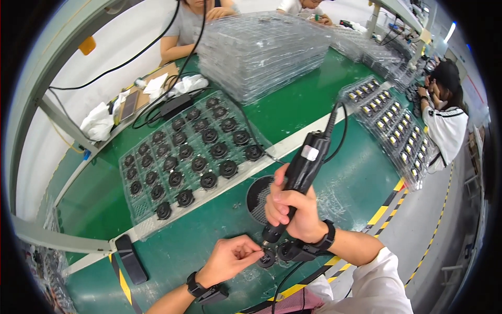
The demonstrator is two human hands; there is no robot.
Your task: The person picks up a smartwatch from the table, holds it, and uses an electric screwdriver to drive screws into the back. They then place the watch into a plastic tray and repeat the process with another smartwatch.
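The right hand (pixel 299 209) wraps its fingers round a black cylindrical electric screwdriver (pixel 303 170), which slants down toward the left. The left hand (pixel 232 256) is narrowed, thumb and forefinger close together at the edge of a small black round part (pixel 267 258); whether they grip its rim or something tiny, I cannot tell. That part lies on the green table (pixel 350 180) under the driver's tip, with a second black round part (pixel 285 251) just beside it.

To do this step well, the driver would best stand square over the part, since a slanted bit may slip; whether the tip is seated is too small to tell. The left fingertips should steady the part from the side, clear of the bit. Light, straight pressure seems wiser than force. The black cord (pixel 345 137) needs slack, kept away from the clear plastic tray (pixel 137 206) of similar black parts beyond.
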